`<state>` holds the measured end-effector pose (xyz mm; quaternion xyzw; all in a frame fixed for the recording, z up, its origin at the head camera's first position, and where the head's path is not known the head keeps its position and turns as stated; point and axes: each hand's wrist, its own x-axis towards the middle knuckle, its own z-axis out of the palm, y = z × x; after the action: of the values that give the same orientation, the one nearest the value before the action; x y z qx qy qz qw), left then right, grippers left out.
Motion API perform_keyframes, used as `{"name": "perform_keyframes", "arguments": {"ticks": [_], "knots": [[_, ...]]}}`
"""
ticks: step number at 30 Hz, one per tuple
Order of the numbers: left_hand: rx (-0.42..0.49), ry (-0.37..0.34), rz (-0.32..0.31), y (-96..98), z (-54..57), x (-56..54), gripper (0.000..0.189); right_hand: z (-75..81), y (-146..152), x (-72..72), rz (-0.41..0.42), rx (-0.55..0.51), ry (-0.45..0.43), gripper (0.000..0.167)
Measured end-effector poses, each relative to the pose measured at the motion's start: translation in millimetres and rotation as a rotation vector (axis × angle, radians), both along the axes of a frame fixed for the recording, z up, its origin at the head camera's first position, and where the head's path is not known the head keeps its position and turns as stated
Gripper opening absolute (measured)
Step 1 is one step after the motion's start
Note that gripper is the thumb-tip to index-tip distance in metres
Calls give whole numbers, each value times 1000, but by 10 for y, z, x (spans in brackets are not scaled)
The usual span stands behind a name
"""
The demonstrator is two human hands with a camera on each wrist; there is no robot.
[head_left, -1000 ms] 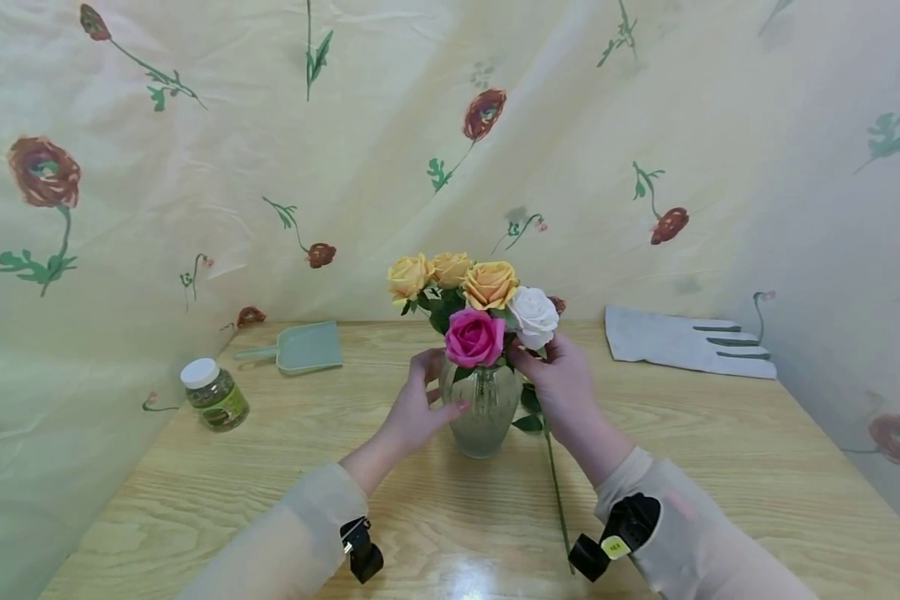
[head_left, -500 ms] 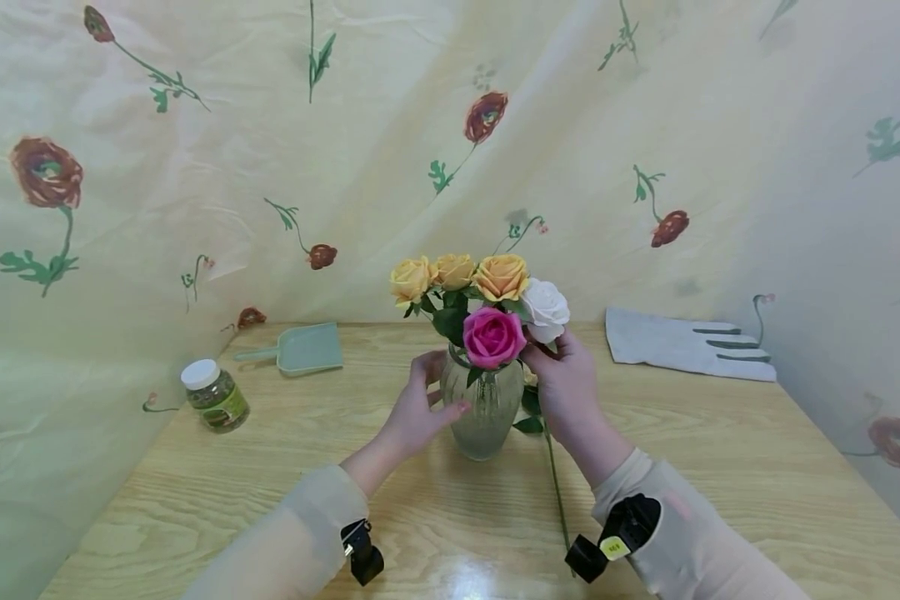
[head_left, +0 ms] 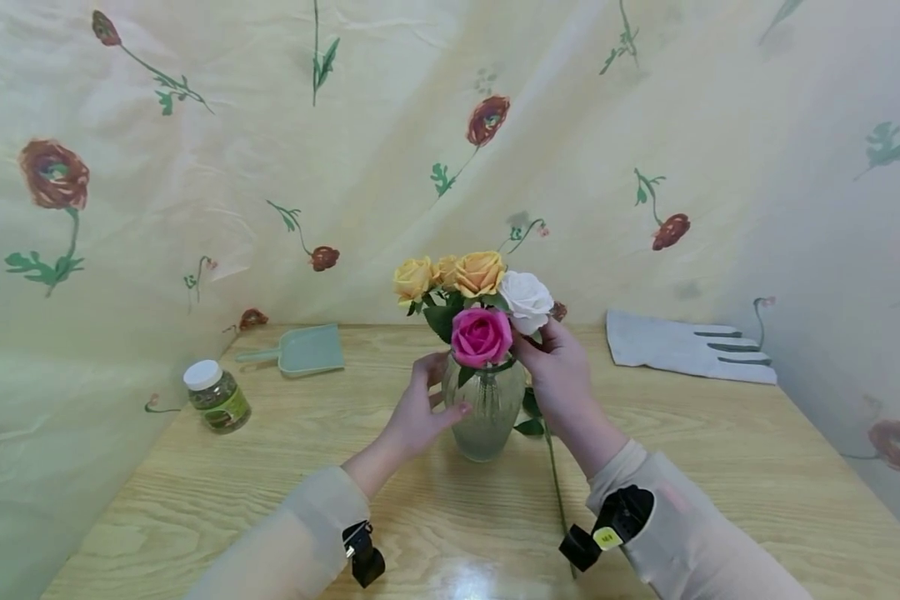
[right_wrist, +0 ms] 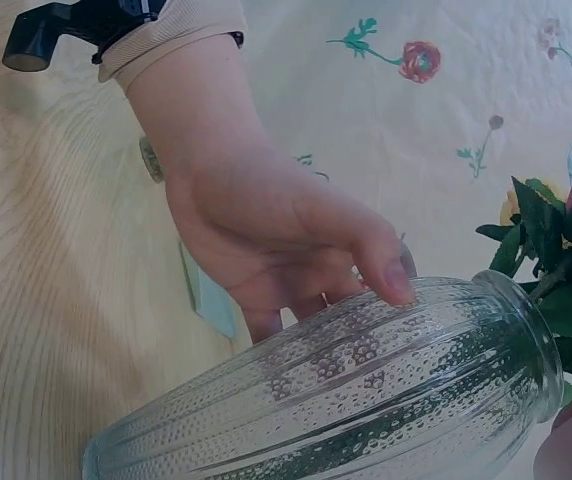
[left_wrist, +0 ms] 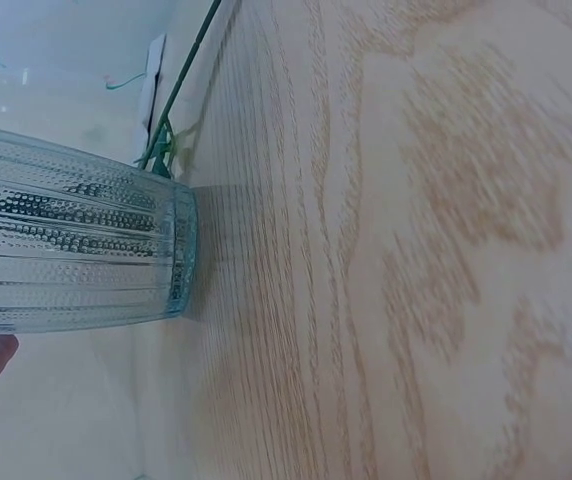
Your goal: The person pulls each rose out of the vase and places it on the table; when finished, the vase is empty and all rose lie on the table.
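Note:
A ribbed glass vase (head_left: 483,425) stands upright on the table, filled with a pink rose (head_left: 482,337), several yellow roses (head_left: 480,273) and a white rose (head_left: 526,302). My left hand (head_left: 412,412) grips the vase from its left side; in the right wrist view its thumb (right_wrist: 398,280) lies on the glass. Just under the white bloom, my right hand (head_left: 562,375) pinches the stem, its fingertips partly hidden by petals and leaves. Another leafy stem (head_left: 555,475) lies on the table beside the vase, its head mostly hidden behind my right hand.
At the back left are a white-lidded jar (head_left: 216,398) and a pale green dustpan (head_left: 311,350). A light grey glove (head_left: 675,342) lies at the back right. A flower-printed cloth (head_left: 375,150) hangs behind the wooden table (head_left: 270,483).
My right hand has shifted the white rose rightward, then back left and slightly up. The pink and front yellow roses swayed along. My left hand has stayed on the vase.

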<state>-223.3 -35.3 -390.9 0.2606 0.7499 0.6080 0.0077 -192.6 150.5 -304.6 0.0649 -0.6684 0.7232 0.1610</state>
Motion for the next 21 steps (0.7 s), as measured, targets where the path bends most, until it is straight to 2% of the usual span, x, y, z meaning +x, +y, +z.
{"name": "perform_keyframes", "arguments": {"ticks": [4, 7, 10, 12, 14, 18, 21], "knots": [[-7, -16, -7, 1, 11, 10, 74, 12, 0, -16, -38, -75, 6, 35], [-13, -19, 7, -4, 24, 28, 74, 37, -19, -30, -31, -231, 51, 31], [-10, -12, 16, -4, 28, 40, 74, 70, -33, -41, -1, -421, 136, 27], [-14, -10, 21, -3, 26, 40, 74, 91, -35, -46, 21, -512, 194, 27], [-16, -6, 21, -3, 23, 38, 74, 107, -29, -44, 32, -541, 226, 27], [-21, 0, 16, -6, 17, 32, 73, 132, -13, -34, 49, -524, 240, 28], [-19, -6, 10, -8, 14, 25, 73, 151, -13, -34, 62, -429, 223, 30]]}}
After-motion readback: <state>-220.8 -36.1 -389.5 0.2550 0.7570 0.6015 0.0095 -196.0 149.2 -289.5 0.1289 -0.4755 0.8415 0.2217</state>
